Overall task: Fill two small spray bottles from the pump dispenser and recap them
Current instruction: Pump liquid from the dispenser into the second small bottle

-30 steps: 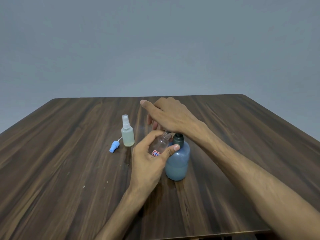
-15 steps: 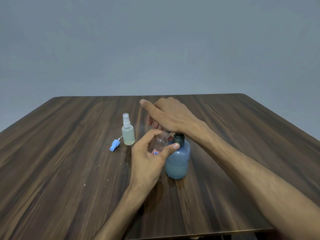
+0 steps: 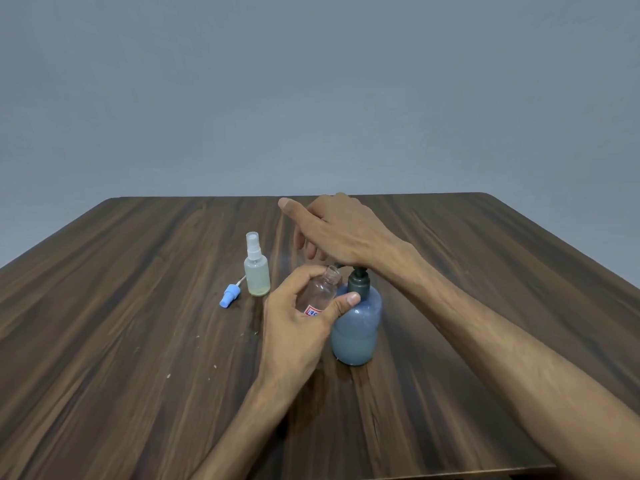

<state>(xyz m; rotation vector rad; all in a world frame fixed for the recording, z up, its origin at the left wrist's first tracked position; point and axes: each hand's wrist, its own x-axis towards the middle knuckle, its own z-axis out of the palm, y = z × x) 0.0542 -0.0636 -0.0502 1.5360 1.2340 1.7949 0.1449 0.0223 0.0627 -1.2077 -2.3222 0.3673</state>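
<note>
A blue pump dispenser (image 3: 358, 327) with a dark pump collar stands near the middle of the wooden table (image 3: 121, 306). My right hand (image 3: 343, 233) lies flat on its pump head, palm down, fingers straight. My left hand (image 3: 294, 317) grips a small clear uncapped spray bottle (image 3: 320, 291) with a red label, tilted, its open neck right under the hidden pump spout. A second small spray bottle (image 3: 257, 271), capped in white and holding pale liquid, stands to the left. A loose blue spray cap (image 3: 230, 297) with its dip tube lies beside it.
A few pale crumbs (image 3: 168, 375) dot the table at the front left. The table's near edge runs along the bottom right. A plain grey wall rises behind the far edge.
Both hands and the bottles stay almost where they were. The pump collar shows slightly more below my right palm than before.
</note>
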